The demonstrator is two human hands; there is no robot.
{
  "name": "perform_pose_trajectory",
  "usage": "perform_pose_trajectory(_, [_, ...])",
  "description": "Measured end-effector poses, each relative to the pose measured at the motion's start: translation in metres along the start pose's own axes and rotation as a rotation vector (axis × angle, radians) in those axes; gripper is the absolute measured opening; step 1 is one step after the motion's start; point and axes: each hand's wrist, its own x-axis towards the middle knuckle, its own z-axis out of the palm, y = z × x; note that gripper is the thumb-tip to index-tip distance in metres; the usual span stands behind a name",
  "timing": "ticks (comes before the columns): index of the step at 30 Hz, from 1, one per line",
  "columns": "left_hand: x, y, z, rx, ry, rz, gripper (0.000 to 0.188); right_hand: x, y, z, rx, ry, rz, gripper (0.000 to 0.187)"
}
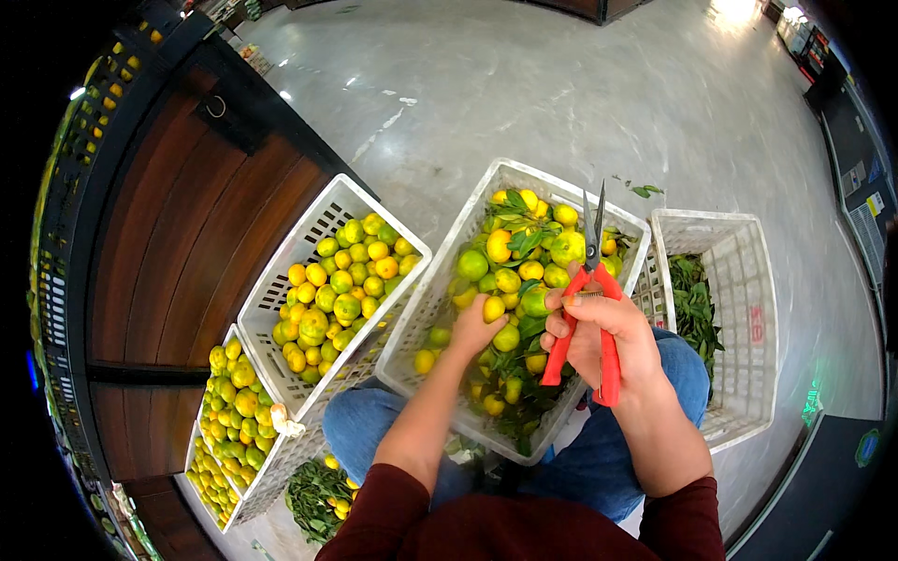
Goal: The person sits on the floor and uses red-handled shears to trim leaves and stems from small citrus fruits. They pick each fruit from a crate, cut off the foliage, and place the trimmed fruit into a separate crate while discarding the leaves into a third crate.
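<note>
My right hand (pixel 617 341) is closed around red-handled pruning snips (pixel 608 360), whose narrow dark blades point away from me and stand slightly apart. Below the blades sits a white plastic crate (pixel 402 360) of green-yellow mandarins (pixel 505 280), several with leaves still attached. Reaching into this crate's left side, my left hand (pixel 474 329) has its fingers closed on a small yellow mandarin (pixel 493 309). Loose dark leaves (pixel 524 411) lie among the fruit toward the crate's near end.
A white crate of leafless mandarins (pixel 341 299) stands at the left, with another full crate (pixel 234 411) nearer. To the right, a white crate (pixel 744 318) holds cut leaves (pixel 690 299). Leafy sprigs (pixel 318 500) lie at lower left. A wood-panelled display stand (pixel 187 215) borders the left.
</note>
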Motion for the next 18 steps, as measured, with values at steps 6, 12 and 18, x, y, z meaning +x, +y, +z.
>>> perform_pose_trajectory(6, [-0.017,0.03,-0.024,-1.168,-0.032,-0.515,0.038,0.011,0.007,-0.002,-0.072,0.017,0.009,0.031])
perform_pose_trajectory(12, [-0.031,0.065,-0.078,-1.582,-0.1,-0.527,0.044,0.014,0.014,-0.002,-0.104,-0.024,0.029,0.031])
perform_pose_trajectory(18, [-0.026,0.032,-0.123,-1.794,0.237,-0.452,0.039,0.013,0.019,0.001,-0.106,-0.043,0.019,0.032])
